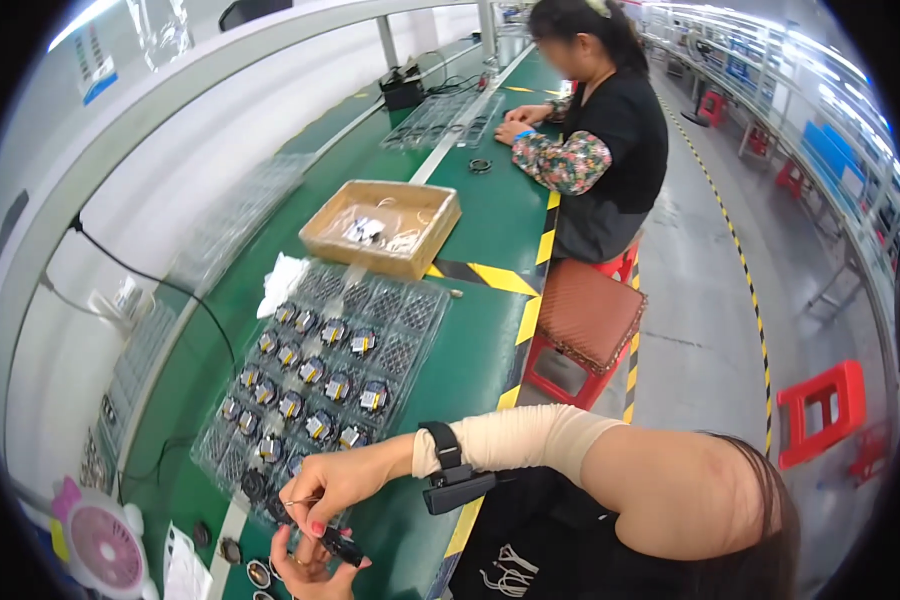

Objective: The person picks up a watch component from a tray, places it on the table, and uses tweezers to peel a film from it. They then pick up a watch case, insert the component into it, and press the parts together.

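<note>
My right hand (342, 484) reaches in over the near end of a clear plastic tray (425, 310). Its fingers are pinched around a thin metal tool (303, 501), whose tip I cannot make out. Just below it, my left hand (308, 574) grips a small black part (342, 547) between thumb and fingers. The two hands nearly touch. In the tray sit rows of small round black parts (312, 370), several with yellow-and-white labels; the pockets at its far end hold none.
Beyond the tray stands a cardboard box (425, 235) with small parts in bags. A pink fan (105, 540) and loose round rings (258, 573) lie at lower left. A co-worker (610, 130) sits farther along the green bench. A brown-cushioned red stool (590, 315) stands at the bench's edge.
</note>
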### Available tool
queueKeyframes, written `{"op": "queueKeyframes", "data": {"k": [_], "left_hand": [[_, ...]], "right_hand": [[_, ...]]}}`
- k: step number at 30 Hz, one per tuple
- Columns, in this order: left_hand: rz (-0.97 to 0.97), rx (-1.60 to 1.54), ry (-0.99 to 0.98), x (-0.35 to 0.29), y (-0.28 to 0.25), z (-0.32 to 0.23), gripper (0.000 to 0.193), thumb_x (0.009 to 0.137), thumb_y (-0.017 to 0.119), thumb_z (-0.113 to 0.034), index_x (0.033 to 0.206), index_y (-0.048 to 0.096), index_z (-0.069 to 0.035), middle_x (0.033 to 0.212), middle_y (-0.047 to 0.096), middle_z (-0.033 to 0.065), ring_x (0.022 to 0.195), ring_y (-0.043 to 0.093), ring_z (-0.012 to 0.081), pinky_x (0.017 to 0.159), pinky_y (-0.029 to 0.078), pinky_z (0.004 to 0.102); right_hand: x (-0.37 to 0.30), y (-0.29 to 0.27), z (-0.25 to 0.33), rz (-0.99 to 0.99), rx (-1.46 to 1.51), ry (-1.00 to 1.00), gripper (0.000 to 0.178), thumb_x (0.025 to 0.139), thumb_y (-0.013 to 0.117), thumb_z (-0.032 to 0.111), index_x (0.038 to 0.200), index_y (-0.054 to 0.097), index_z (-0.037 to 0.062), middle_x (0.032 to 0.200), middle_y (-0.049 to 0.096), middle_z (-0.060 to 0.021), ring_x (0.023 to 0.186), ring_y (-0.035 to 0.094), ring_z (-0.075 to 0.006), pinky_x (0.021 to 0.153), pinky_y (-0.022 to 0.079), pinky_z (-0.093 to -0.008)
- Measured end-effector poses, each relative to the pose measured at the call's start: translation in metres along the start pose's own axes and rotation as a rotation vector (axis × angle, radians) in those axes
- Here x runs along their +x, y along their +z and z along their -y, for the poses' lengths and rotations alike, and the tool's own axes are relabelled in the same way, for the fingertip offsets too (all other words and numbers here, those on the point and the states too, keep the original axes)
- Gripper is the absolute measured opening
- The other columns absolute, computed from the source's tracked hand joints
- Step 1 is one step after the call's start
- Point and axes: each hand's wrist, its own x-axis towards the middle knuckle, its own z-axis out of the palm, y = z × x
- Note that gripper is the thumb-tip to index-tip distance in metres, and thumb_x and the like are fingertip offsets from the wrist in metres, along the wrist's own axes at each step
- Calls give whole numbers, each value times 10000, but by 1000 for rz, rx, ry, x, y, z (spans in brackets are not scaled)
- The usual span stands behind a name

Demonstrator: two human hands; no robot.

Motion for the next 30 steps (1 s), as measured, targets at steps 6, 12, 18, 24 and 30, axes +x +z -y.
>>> {"op": "queueKeyframes", "data": {"k": [6, 12, 18, 24, 30], "left_hand": [[-34, -89, -45, -1, 2, 2, 807, 558, 725, 124, 1259, 363, -49, 959, 521, 37, 691, 425, 70, 586, 384, 203], [-35, -15, 23, -12, 22, -11, 734, 584, 714, 118, 1232, 403, -29, 964, 551, 63, 707, 487, 100, 605, 416, 220], [-242, 625, 380, -36, 59, -42, 566, 651, 732, 15, 1162, 489, 3, 1053, 570, 141, 900, 570, 245, 749, 478, 297], [-299, 740, 366, -55, 69, -29, 612, 661, 727, -30, 1206, 453, -1, 1120, 543, 175, 925, 579, 280, 758, 506, 337], [-340, 509, 342, -46, 87, -15, 465, 690, 697, -4, 1112, 505, 34, 1128, 531, 206, 926, 585, 313, 702, 535, 321]], "right_hand": [[-3, 8, -14, -89, 73, 19, 180, 738, 664, 141, 660, 567, 11, 708, 510, -9, 630, 449, -64, 543, 355, -216], [-23, 20, -12, -156, 212, 71, 222, 771, 664, 245, 756, 565, 46, 690, 516, 27, 513, 393, -37, 441, 297, -186], [-67, 46, 3, -287, 285, 151, 258, 805, 619, 242, 970, 561, 53, 763, 540, 29, 516, 393, -31, 452, 304, -176], [-85, 58, -8, -255, 399, 314, 346, 823, 579, 192, 1139, 521, 64, 938, 584, 12, 561, 406, -19, 469, 329, -168], [-105, 46, -9, -421, 359, 285, 459, 751, 682, 282, 1106, 554, 21, 1092, 577, -149, 672, 533, -64, 542, 416, -187]]}}
